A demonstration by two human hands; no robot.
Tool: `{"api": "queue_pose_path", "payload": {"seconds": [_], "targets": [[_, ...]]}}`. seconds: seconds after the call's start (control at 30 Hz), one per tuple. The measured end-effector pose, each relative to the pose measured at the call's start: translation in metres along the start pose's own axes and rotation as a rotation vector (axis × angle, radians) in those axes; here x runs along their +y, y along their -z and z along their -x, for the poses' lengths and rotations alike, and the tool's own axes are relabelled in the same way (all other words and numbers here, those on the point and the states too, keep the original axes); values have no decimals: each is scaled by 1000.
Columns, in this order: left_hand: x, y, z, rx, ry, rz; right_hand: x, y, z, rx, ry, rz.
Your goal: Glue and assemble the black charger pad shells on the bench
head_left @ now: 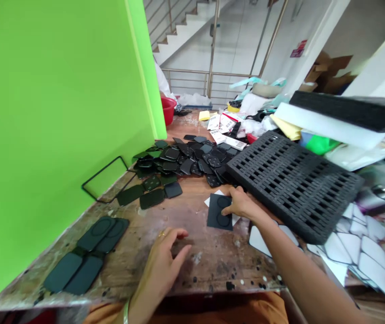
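Observation:
A flat black rectangular sheet [214, 214] marked with two rings lies on the wooden table over some white paper [207, 202]. My right hand [240, 203] grips its right side, thumb on top and the other fingertips partly hidden. To the left, my left hand [166, 256] hovers near the table's front edge, fingers apart and holding nothing. Farther left lie several dark rounded pads [91, 234], two showing ring outlines. A heap of small black pads [192, 157] spreads across the table beyond both hands.
A green panel [60, 112] borders the left side, with a thin black frame [105, 173] leaning on it. At right sit a slotted black foam block [290, 180] and white dark-edged pieces [351, 247]. Labels [224, 123], plastic bags and a red basin [168, 110] stand at the back.

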State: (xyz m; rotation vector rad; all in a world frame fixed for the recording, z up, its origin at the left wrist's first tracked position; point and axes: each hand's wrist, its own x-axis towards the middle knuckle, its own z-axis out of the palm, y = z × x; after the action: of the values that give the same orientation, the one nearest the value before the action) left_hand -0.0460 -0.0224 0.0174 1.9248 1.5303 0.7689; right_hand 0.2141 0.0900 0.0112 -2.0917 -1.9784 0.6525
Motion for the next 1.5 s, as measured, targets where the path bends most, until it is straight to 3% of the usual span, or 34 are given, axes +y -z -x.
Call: {"api": "queue_pose_path", "payload": {"seconds": [0.17,0.47,0.63,0.9,1.3,1.4,1.5], "targets": [[-13,-12,3,-23,-36,53,0,-3,0,22,-2,-51],[-38,-32,8,105,-164,-44,-3,4,7,1,149,-152],[-27,-28,15,92,-128,-30,1,2,1,-94,201,-299],[-12,-24,19,44,-57,29,-4,2,8,-311,107,-509],[-4,-21,25,56,-56,4,2,-3,32,-436,68,-629],[-9,-24,25,86,-95,-27,9,1,44,-354,16,-669],[-16,-28,23,94,-172,-87,27,17,61,-80,55,-570]]}}
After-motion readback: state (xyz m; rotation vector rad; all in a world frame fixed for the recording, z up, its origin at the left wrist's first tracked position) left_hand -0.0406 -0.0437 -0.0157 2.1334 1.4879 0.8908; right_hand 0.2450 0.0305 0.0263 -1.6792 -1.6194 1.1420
